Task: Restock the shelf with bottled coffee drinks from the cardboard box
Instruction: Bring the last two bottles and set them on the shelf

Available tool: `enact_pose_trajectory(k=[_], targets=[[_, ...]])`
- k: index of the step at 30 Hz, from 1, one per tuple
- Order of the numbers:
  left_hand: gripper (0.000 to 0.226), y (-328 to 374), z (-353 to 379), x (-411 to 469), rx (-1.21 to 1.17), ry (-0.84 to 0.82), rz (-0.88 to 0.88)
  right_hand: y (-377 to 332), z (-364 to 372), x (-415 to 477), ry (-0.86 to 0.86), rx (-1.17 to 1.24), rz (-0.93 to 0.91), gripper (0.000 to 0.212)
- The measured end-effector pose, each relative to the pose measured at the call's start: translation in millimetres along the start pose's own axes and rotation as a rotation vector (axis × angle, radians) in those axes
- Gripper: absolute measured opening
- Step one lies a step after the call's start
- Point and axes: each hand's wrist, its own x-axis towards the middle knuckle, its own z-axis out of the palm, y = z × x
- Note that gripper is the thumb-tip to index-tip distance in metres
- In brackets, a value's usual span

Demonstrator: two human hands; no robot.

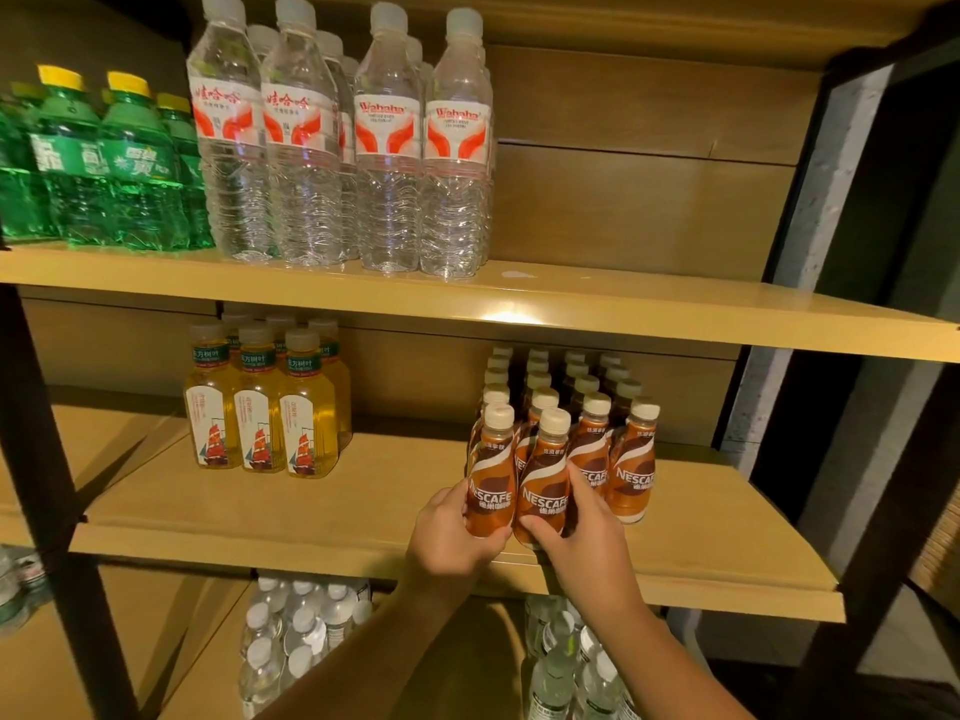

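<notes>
On the middle shelf stand several rows of brown Nescafe coffee bottles with cream caps. My left hand grips the front-left coffee bottle at its base. My right hand grips the coffee bottle beside it, thumb across the bottom of its label. Both bottles stand upright at the front of the group, near the shelf's edge. The cardboard box is out of view.
Yellow tea bottles stand to the left on the same shelf. On the upper shelf are clear water bottles and green soda bottles. More water bottles sit below. A dark post frames the right side.
</notes>
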Motion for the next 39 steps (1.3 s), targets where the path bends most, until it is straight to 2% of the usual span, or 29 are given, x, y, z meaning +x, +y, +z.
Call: enact_pose_trajectory(k=[16,21,23,27,29,35,39], targets=[[0.067,10.7,-5.5,-3.9,0.049,0.005,-0.024,4.1,-1.2,2.6,-0.07,-0.007,-0.006,0.084],[0.074,19.6,-21.1,-10.0,0.056,-0.1,-0.026,-0.6,-9.4,0.9,-0.141,0.032,-0.009,0.084],[0.082,23.6,-30.5,-15.7,0.121,-0.116,-0.022,-0.8,-17.8,-0.8,-0.147,-0.026,-0.026,0.087],[0.118,34.4,-49.4,-30.7,0.324,-0.145,-0.065,-2.3,-38.5,-13.9,-0.198,-0.222,-0.049,0.094],[0.125,41.9,-56.4,-39.8,0.408,-0.16,-0.048,-3.6,-49.7,-21.9,-0.242,-0.304,-0.091,0.094],[0.112,73.8,-66.7,-67.6,0.589,-0.191,0.09,-13.5,-84.0,-59.7,-0.267,-0.58,-0.2,0.101],[0.108,86.3,-66.3,-85.0,0.648,-0.249,0.251,-22.4,-112.3,-99.5,-0.224,-0.711,-0.167,0.098]])
